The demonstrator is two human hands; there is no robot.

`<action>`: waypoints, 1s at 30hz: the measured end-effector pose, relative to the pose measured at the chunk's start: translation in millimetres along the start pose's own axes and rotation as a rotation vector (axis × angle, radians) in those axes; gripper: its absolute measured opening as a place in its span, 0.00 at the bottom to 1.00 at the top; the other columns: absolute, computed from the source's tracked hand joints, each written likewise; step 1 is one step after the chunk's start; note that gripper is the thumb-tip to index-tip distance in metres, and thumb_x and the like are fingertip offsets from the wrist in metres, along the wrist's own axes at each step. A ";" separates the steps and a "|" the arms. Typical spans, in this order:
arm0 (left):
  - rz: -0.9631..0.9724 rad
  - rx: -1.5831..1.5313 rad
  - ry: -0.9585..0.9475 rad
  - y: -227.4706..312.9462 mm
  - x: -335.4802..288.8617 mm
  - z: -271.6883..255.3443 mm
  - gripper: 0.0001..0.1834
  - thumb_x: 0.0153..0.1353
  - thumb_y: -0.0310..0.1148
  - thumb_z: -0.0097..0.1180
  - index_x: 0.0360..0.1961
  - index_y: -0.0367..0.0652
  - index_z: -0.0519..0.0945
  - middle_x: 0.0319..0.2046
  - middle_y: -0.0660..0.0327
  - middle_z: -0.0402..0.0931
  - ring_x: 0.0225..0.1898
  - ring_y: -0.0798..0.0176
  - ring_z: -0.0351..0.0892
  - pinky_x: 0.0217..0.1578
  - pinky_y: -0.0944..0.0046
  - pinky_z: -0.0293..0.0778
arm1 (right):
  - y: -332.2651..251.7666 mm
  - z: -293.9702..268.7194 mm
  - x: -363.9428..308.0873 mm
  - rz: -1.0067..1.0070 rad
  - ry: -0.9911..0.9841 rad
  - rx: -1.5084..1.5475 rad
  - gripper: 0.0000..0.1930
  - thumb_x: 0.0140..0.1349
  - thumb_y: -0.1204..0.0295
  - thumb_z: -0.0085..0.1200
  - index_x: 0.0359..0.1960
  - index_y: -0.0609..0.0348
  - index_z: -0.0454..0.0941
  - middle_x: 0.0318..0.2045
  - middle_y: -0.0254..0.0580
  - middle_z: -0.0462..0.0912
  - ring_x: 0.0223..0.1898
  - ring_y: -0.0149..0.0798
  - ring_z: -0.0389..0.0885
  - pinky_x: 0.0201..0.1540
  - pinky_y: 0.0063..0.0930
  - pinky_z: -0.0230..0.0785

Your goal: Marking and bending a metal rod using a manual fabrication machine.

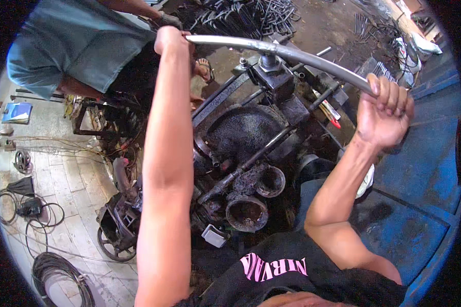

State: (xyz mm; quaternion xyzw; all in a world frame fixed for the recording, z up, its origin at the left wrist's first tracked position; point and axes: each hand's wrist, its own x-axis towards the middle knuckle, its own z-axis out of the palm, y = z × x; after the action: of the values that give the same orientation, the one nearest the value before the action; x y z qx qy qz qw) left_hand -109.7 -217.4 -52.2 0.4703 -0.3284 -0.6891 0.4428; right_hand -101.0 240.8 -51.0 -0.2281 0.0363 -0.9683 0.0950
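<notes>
A long steel bar [292,52] spans the upper middle of the head view, bowed by the lens. My left hand [171,41] is closed around its left end. My right hand [385,110] wraps its fingers around the right end. Beneath the middle of the bar, a screw post [269,62] rises from a black, greasy machine with a metal frame [292,108]. Dark grainy material [243,130] fills a round hollow in the machine. Closer to me are two grimy round cups, a larger one [247,214] and a smaller one [270,181].
Another person in a blue-grey shirt [82,46] stands at the far left, their dark-gloved hand [170,20] near my left hand. Bent metal rods [241,18] lie piled behind. Blue metal panels [415,153] flank my right. Coiled cable [61,279] and a handwheel [118,245] are on the left.
</notes>
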 end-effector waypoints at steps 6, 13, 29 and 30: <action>0.035 0.650 -0.439 -34.3 40.3 55.3 0.15 0.64 0.26 0.35 0.37 0.26 0.74 0.24 0.42 0.79 0.20 0.43 0.77 0.20 0.44 0.75 | 13.6 24.2 -54.5 -0.218 0.051 -0.225 0.19 0.63 0.68 0.45 0.13 0.43 0.57 0.13 0.27 0.56 0.22 0.29 0.54 0.40 0.32 0.53; 0.405 0.615 -0.708 26.9 143.4 56.0 0.14 0.61 0.25 0.36 0.38 0.28 0.74 0.29 0.41 0.80 0.20 0.46 0.79 0.18 0.47 0.75 | 37.3 43.4 -73.3 -0.316 0.125 -0.147 0.19 0.66 0.66 0.42 0.14 0.43 0.58 0.13 0.27 0.57 0.21 0.29 0.54 0.40 0.33 0.53; 0.676 0.126 -0.279 -56.1 -198.9 -84.6 0.16 0.74 0.34 0.44 0.52 0.28 0.64 0.47 0.47 0.69 0.40 0.60 0.72 0.44 0.60 0.73 | -43.5 -134.1 -76.8 -0.128 0.418 -1.650 0.21 0.69 0.56 0.49 0.38 0.66 0.79 0.38 0.50 0.84 0.42 0.48 0.82 0.46 0.42 0.73; 0.473 0.138 -0.326 -70.5 -248.0 -111.7 0.15 0.75 0.34 0.41 0.54 0.33 0.65 0.47 0.52 0.70 0.38 0.65 0.73 0.40 0.66 0.73 | -53.9 -155.5 -89.4 -0.024 0.447 -1.835 0.20 0.67 0.57 0.52 0.39 0.66 0.81 0.38 0.52 0.85 0.42 0.48 0.83 0.47 0.41 0.73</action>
State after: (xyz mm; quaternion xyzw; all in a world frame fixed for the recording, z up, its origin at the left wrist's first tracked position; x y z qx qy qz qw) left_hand 15.1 34.2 -63.0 0.2929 -0.5416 -0.6093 0.4996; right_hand -101.3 315.8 -222.7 -0.0233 0.7993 -0.5838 -0.1406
